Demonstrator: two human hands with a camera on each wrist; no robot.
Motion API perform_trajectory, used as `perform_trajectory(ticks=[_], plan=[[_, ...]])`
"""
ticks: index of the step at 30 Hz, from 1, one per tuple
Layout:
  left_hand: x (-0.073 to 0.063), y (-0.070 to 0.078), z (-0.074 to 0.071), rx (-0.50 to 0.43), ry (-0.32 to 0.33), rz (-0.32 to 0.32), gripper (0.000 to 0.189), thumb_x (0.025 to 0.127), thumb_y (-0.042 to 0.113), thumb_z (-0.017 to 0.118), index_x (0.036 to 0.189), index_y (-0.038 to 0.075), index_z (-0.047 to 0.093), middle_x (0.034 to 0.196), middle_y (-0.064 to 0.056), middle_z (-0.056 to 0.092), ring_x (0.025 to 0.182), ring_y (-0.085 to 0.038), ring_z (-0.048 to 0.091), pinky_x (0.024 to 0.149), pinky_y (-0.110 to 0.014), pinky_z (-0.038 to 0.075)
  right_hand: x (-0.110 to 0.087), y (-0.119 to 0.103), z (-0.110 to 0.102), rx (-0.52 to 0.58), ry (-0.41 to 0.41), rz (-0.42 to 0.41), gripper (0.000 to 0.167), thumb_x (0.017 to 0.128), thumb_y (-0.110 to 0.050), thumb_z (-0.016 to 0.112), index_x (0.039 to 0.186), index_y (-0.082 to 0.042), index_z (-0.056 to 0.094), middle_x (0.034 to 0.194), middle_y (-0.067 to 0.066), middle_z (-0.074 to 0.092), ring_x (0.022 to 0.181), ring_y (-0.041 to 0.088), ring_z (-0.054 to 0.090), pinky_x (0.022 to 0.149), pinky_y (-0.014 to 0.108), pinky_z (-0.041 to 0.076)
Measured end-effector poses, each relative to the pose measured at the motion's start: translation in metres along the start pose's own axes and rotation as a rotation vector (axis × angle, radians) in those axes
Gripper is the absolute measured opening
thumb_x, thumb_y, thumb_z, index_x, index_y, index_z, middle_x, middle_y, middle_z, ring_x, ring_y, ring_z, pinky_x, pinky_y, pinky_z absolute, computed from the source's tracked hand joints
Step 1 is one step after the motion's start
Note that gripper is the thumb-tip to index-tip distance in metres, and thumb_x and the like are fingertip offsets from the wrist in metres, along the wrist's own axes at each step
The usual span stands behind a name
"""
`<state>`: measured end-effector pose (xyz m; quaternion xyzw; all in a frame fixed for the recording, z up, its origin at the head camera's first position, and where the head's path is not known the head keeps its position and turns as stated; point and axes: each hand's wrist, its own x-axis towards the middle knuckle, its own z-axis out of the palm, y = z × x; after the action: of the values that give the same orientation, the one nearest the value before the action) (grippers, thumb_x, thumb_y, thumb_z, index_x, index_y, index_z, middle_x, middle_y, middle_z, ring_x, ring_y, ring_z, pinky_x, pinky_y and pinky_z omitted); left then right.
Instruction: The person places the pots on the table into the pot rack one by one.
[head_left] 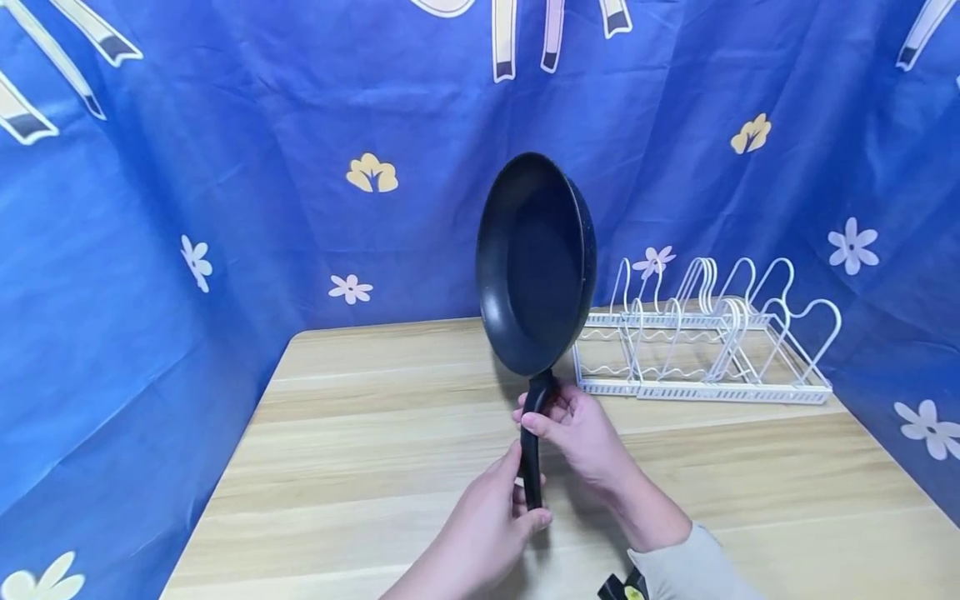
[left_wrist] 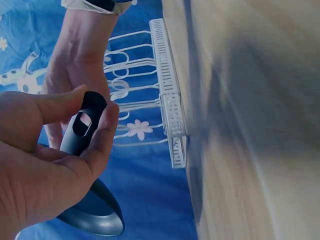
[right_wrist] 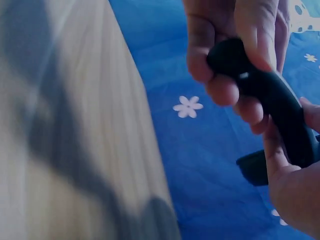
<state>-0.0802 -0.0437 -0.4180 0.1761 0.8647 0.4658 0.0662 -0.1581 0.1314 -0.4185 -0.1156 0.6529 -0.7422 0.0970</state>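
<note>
The person's left forearm (head_left: 438,567) reaches forward and inward, bare as far as I can see, and the left hand (head_left: 486,510) pinches the lower end of the pan handle (head_left: 530,458) between the left thumb (head_left: 534,522) and the fingers. Across from it, the right forearm (head_left: 648,508) angles in from a pale sleeve (head_left: 693,571), and the right hand (head_left: 583,435) grips higher up, the right thumb (head_left: 542,427) laid over the front and the fingers curled behind. The two hands are near each other, the right one farther out from the body.
</note>
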Motion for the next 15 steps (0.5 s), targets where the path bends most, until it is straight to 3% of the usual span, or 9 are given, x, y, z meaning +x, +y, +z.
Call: perform_trajectory(ticks=[3, 10, 15], plan=[[0.01, 0.006, 0.004, -0.062, -0.025, 0.011, 0.091, 0.092, 0.006, 0.085, 0.165, -0.004, 0.033, 0.129, -0.007, 0.076, 0.094, -0.003, 0.075, 0.083, -0.02, 0.062, -0.002, -0.009, -0.007, -0.051, 0.071, -0.022, 0.054, 0.098, 0.001, 0.074, 0.145, 0.011, 0.049, 0.126, 0.02, 0.074, 0.107, 0.009, 0.079, 0.101, 0.024, 0.062], [0.034, 0.023, 0.013, -0.136, -0.063, 0.042, 0.076, 0.091, 0.0, 0.084, 0.157, 0.007, 0.048, 0.126, -0.006, 0.076, 0.096, -0.007, 0.078, 0.084, -0.017, 0.062, -0.006, -0.027, -0.025, -0.122, 0.198, -0.066, 0.049, 0.097, 0.001, 0.076, 0.141, 0.007, 0.055, 0.113, 0.001, 0.076, 0.104, 0.008, 0.079, 0.098, 0.023, 0.062], [0.053, 0.033, 0.021, -0.166, -0.115, 0.066, 0.073, 0.093, 0.0, 0.081, 0.157, 0.014, 0.049, 0.128, -0.004, 0.076, 0.099, -0.002, 0.077, 0.085, -0.014, 0.06, -0.013, -0.04, -0.039, -0.153, 0.293, -0.109, 0.046, 0.097, 0.0, 0.078, 0.138, 0.005, 0.057, 0.108, -0.007, 0.076, 0.105, 0.009, 0.078, 0.096, 0.021, 0.062]])
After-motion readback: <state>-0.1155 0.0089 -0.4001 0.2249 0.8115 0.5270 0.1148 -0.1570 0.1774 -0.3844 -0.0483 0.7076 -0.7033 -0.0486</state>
